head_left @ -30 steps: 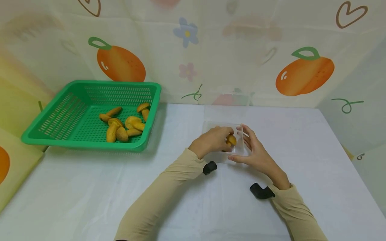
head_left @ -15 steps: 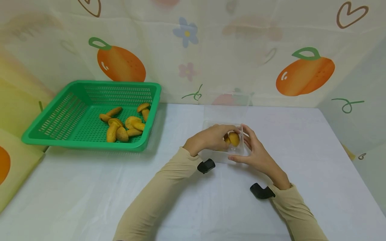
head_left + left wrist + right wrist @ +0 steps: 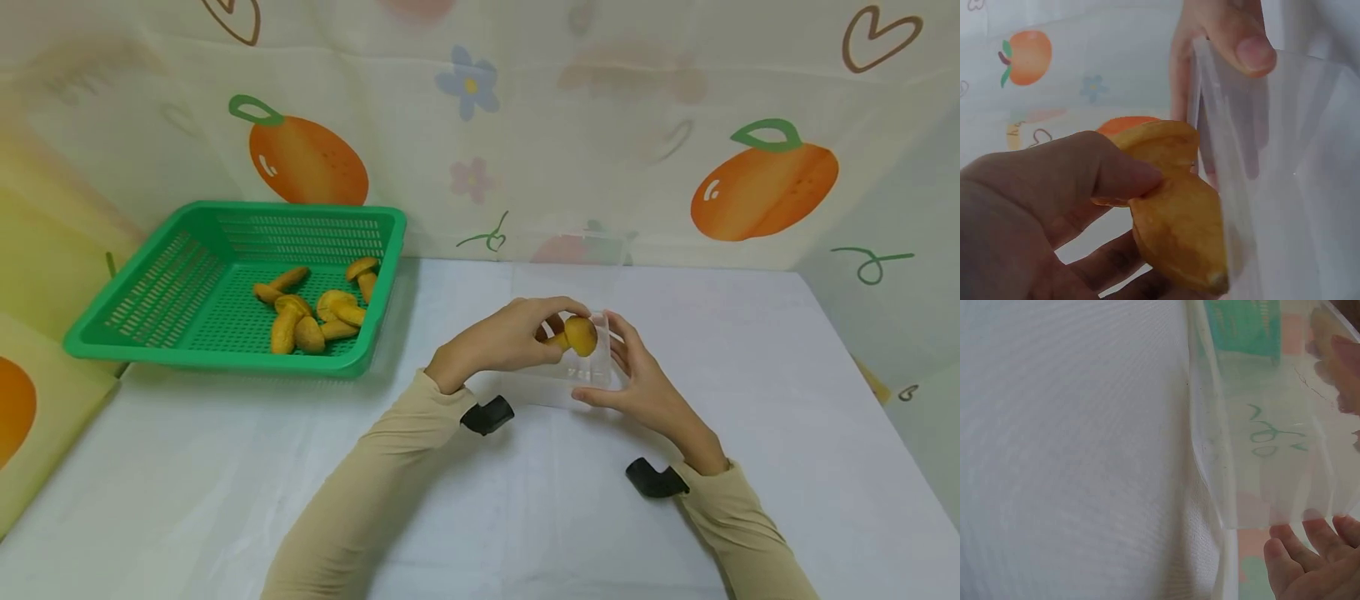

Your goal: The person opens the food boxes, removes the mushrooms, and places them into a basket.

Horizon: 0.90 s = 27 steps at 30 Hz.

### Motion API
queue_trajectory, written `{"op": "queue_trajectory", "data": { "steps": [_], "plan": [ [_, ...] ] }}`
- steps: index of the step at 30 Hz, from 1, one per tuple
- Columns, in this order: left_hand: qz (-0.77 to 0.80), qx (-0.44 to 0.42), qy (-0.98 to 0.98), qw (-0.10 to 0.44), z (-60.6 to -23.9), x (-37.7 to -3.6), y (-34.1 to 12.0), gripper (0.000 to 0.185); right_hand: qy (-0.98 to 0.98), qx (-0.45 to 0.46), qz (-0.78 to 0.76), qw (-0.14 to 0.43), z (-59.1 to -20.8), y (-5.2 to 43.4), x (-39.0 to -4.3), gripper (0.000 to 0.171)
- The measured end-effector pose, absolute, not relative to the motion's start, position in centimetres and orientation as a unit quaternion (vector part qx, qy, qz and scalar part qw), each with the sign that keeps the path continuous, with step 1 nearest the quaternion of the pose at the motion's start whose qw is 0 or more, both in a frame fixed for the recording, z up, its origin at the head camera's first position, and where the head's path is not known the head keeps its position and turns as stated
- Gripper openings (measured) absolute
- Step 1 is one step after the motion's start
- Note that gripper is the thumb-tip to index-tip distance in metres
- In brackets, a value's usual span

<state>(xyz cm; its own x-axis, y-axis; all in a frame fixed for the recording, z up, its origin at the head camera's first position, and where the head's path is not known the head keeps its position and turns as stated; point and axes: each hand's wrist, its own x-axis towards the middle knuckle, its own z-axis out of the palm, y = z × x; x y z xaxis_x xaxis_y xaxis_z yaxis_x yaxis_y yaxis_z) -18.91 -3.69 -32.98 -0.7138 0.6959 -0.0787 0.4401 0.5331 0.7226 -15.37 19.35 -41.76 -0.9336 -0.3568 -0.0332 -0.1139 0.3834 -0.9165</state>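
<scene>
In the head view my left hand (image 3: pixel 510 335) pinches a yellow-brown mushroom (image 3: pixel 581 336) by its stem, the cap pointing right. It is at the opening of a clear plastic box (image 3: pixel 592 367). The left wrist view has the mushroom (image 3: pixel 1179 228) between thumb and fingers, close beside the box's clear wall (image 3: pixel 1291 187). My right hand (image 3: pixel 647 385) holds the box at its right side, thumb in front and fingers farther back. Through the right wrist view the fingers (image 3: pixel 1319 540) press against the clear wall. The box's interior is partly hidden by my left hand.
A green plastic basket (image 3: pixel 142 354) stands at the back left, with several mushrooms (image 3: pixel 283 332) lying in it. The box's clear lid (image 3: pixel 570 250) stands raised behind it. A patterned cloth (image 3: pixel 525 125) hangs behind the white-covered table (image 3: pixel 465 517).
My left hand has drawn back to the left and slightly up with the mushroom, so more of its cap and stem shows. My right hand stays at the box's side.
</scene>
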Motion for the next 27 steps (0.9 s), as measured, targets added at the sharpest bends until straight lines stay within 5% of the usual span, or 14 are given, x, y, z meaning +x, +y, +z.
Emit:
{"op": "queue_trajectory", "data": {
  "steps": [9,27],
  "plan": [
    [0.385,0.33,0.846,0.165,-31.6,-18.1,-5.8,0.051,0.825,-0.143,-0.535,0.111,-41.8,19.4,-15.4,0.114],
    [0.389,0.267,0.881,0.029,-30.6,-17.5,-12.8,0.05,0.827,-0.153,-0.532,0.1,-41.7,19.4,-15.4,0.115]
  ]
}}
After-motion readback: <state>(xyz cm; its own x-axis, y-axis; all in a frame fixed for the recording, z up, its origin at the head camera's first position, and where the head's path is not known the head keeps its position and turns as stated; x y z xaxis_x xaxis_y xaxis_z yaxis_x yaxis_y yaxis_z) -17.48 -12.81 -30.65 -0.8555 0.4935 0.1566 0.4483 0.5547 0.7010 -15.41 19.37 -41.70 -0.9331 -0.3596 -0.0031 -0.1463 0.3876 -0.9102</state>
